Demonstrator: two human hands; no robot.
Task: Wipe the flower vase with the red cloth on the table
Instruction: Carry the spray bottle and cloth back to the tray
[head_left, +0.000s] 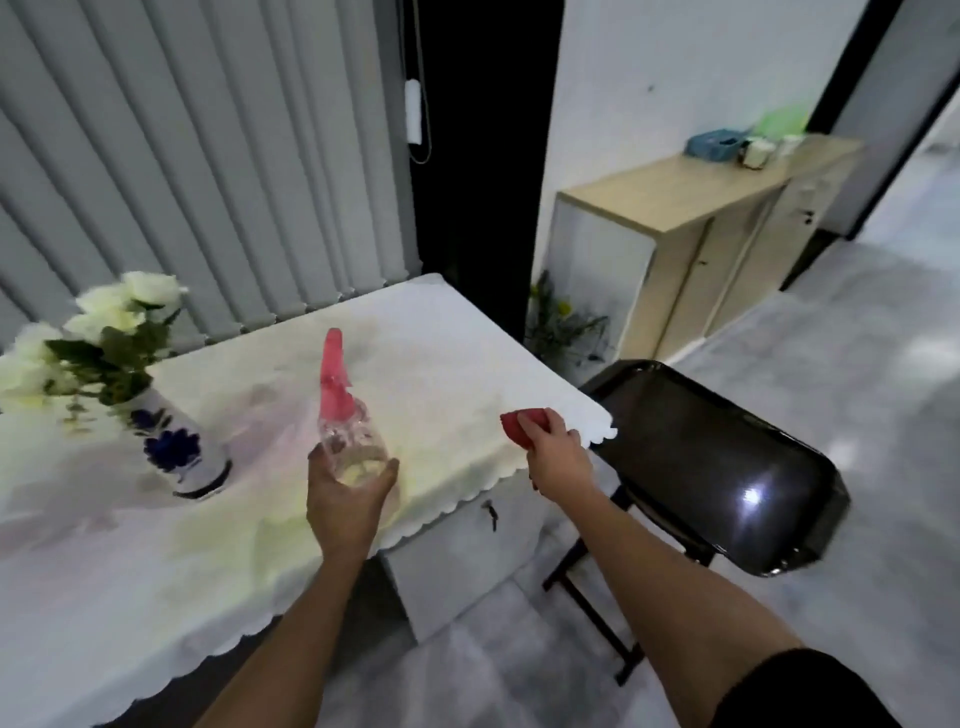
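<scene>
A white flower vase (179, 449) with blue flower patterns stands on the left of the table (447, 364), holding white flowers (98, 332) with green leaves. My left hand (345, 499) grips a clear spray bottle (348, 441) with a pink trigger head, upright on the table to the right of the vase. My right hand (556, 454) is closed on the red cloth (522, 423) at the table's right front corner. The cloth is bunched and partly hidden by my fingers.
The table wears a white scalloped tablecloth. A black chair (727, 462) stands just right of the table corner. A wooden cabinet (691, 244) with small items on top is at the back right. Grey vertical blinds (208, 156) hang behind the table.
</scene>
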